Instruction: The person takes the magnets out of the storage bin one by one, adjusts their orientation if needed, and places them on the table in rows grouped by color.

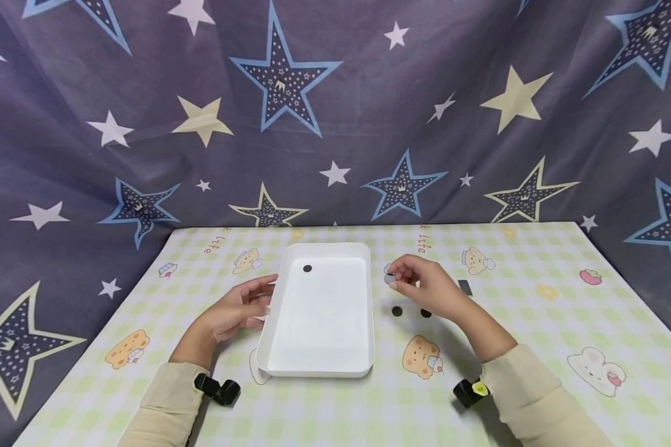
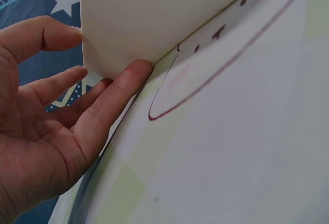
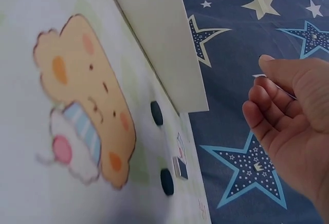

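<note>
Nearest, a beige sleeve (image 1: 164, 403) led to the left hand (image 1: 236, 312), loosely extended against the white tray (image 1: 321, 323); a careless push could have slid it, black disc (image 1: 307, 269) inside and all. Rightward, the right hand (image 1: 427, 287) pinched a thin grey piece (image 1: 389, 278), which a weakened hold might have dropped near two dark discs (image 1: 397, 311).

Ahead I see a dark purple-grey fabric curtain (image 1: 335, 146), printed with white, cream and blue-edged stars (image 1: 282, 77). Before it spreads my pale green-and-white checked worktop (image 1: 542, 323), printed with tan cartoon bears (image 1: 420, 357) and a white mouse (image 1: 594, 372).
</note>
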`<state>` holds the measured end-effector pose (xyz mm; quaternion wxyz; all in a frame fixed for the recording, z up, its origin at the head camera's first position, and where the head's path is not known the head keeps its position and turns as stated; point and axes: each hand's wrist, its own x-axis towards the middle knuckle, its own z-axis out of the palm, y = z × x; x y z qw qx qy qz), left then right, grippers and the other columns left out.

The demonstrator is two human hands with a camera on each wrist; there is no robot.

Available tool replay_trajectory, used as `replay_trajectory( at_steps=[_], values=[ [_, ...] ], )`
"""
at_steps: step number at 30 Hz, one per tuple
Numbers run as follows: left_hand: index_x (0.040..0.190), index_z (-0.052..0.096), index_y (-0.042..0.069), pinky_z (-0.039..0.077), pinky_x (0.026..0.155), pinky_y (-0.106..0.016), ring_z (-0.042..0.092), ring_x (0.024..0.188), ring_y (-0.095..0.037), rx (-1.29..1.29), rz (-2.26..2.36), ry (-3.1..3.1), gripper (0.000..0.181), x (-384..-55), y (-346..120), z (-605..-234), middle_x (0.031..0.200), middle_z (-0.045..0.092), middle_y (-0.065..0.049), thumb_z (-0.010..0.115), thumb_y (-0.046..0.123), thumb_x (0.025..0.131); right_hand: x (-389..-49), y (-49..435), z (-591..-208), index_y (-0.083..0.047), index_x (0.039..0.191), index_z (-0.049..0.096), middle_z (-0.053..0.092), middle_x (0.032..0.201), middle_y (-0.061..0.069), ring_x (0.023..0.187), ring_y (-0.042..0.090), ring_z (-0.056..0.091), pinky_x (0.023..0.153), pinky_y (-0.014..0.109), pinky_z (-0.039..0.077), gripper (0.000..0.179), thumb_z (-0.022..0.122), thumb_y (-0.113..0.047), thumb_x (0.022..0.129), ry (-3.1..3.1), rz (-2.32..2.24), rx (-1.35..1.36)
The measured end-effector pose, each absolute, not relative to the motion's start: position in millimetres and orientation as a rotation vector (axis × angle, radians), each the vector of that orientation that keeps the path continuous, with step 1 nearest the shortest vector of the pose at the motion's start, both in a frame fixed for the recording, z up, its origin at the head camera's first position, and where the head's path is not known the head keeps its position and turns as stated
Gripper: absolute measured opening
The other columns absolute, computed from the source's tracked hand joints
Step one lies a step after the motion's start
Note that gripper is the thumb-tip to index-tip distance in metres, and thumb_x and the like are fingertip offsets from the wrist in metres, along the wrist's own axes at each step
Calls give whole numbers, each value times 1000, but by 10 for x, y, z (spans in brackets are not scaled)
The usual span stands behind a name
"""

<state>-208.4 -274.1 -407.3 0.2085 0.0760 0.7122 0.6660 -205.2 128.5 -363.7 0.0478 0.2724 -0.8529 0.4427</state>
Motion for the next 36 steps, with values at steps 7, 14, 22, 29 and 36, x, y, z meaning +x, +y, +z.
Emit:
replay_trajectory(
  at_steps=[7, 14, 22, 29, 36],
  values=[
    [153, 26, 3, 56, 82, -46, 49, 125, -30, 216, 1849, 1984, 75, -2079, -2746, -4076, 150, 30, -28, 62, -3, 88, -2010, 1438, -3702, -7, 105, 66, 59, 86, -1, 77, 16, 56, 70, 27, 50, 15, 69, -6, 90, -2620, 1329, 819],
    [153, 25, 2, 55, 82, -46, 50, 124, -29, 222, 1857, 1977, 76, -2077, -2752, -4076, 149, 30, -28, 62, -3, 87, -1981, 1576, -3767, -6, 102, 65, 59, 84, -1, 75, 16, 55, 67, 26, 48, 14, 70, -6, 89, -2624, 1314, 777],
    [153, 25, 3, 55, 82, -47, 50, 123, -29, 217, 1860, 1979, 75, -2086, -2756, -4082, 149, 30, -28, 62, -3, 88, -1980, 1685, -3813, -3, 101, 66, 59, 83, 0, 76, 17, 54, 67, 25, 48, 13, 70, -3, 88, -2640, 1318, 738],
    [153, 26, 3, 56, 81, -47, 50, 123, -29, 210, 1857, 1984, 75, -2088, -2752, -4083, 149, 31, -28, 62, -3, 88, -1986, 1772, -3844, -1, 101, 66, 59, 83, 1, 76, 16, 55, 69, 25, 49, 14, 71, -1, 87, -2637, 1314, 720],
    [153, 25, 2, 56, 81, -47, 49, 123, -30, 225, 1857, 1982, 75, -2079, -2745, -4071, 149, 30, -28, 61, -3, 88, -1971, 1861, -3853, -1, 101, 65, 59, 83, 2, 74, 15, 55, 67, 24, 48, 14, 70, -1, 88, -2642, 1305, 696]
  ],
)
